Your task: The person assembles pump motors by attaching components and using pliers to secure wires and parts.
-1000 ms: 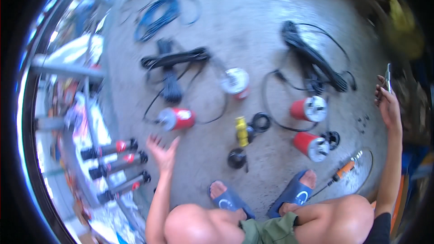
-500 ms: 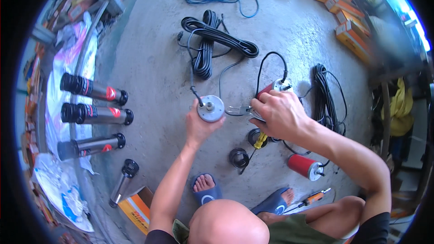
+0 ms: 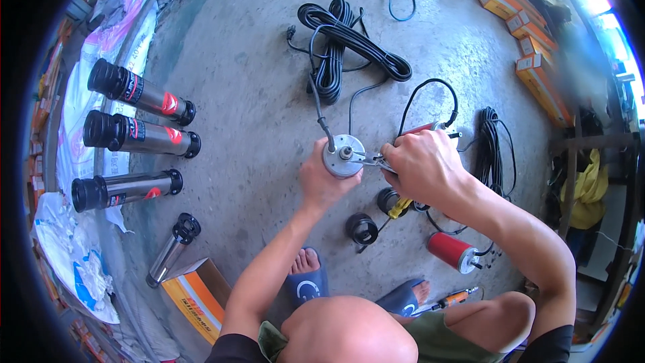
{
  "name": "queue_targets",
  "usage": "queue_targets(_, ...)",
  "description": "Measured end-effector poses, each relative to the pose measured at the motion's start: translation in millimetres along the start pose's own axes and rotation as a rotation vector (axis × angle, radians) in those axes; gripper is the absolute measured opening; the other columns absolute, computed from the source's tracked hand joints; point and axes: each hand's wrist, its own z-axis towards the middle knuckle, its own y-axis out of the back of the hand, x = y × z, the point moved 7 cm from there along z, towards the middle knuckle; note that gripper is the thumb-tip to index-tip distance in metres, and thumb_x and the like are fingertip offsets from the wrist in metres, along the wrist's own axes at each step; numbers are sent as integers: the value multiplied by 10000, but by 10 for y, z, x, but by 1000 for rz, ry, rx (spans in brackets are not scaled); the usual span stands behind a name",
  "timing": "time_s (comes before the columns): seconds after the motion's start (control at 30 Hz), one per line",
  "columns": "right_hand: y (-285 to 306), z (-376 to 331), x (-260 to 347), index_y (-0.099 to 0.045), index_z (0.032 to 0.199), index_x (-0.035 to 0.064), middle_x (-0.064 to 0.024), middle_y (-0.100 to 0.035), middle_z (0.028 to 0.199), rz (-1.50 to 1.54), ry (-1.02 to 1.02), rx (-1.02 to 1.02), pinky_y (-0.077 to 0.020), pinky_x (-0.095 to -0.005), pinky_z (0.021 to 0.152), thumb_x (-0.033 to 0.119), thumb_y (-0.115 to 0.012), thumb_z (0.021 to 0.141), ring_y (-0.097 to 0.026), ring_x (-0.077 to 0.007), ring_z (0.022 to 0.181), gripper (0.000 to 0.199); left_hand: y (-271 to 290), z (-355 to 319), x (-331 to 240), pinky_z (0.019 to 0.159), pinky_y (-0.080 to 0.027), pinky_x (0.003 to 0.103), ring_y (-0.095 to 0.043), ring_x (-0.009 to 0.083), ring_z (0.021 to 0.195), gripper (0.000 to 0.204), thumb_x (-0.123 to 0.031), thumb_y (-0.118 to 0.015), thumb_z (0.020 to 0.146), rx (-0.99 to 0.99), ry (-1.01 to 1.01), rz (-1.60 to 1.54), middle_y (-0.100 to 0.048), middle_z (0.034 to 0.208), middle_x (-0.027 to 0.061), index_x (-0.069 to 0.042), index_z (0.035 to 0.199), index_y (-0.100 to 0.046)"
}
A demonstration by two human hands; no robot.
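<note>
My left hand grips the round grey metal motor cylinder; my right hand pinches pliers at its centre. Black cable coils lie beyond it, a red cylinder nearer me.

Motor sits centre floor, left hand under it, right hand with pliers just right. Three pump tubes lie far left. Cable coil behind. Another motor lies right-front, near the sandals.

orange box lower left | orange cartons upper right, stacked row
</note>
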Motion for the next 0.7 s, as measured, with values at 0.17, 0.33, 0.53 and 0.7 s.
queue_targets(0.17, 64, -106, 233, -759, 749, 60, -134, -729, 779, -163, 71, 10, -583, -422, 627, 137, -713, 761, -742, -311, 730, 91, -51, -191, 66, 828, -571, 424, -716, 346, 958, 724, -233, -942, 605, -67, -41, 5, -711, 1050, 140, -67, 1208, -578)
queue_targets(0.33, -33, -382, 250, -713, 858, 24, -134, -708, 837, -176, 51, -63, -578, -403, 666, 122, -694, 775, -726, -282, 794, 130, -87, -399, 66, 888, -564, 431, -699, 369, 1053, 839, -223, -968, 610, -120, -119, 22, -687, 1183, 163, -57, 1305, -528)
queue_targets(0.53, -62, -315, 304, -722, 828, 20, -133, -704, 840, -187, 57, -99, -553, -382, 698, 124, -702, 766, -705, -274, 806, 123, -26, -345, 74, 924, -541, 461, -661, 405, 1096, 953, -294, -987, 603, 40, -96, -51, -656, 1192, 201, -27, 1359, -470)
queue_targets(0.7, 146, -129, 529, -770, 739, 61, -109, -707, 783, -396, 94, -17, -540, -355, 681, 136, -740, 754, -705, -255, 795, 82, -18, -319, 31, 938, -523, 483, -649, 410, 1109, 971, -315, -989, 603, 17, -94, -43, -647, 1229, 192, -26, 1360, -454)
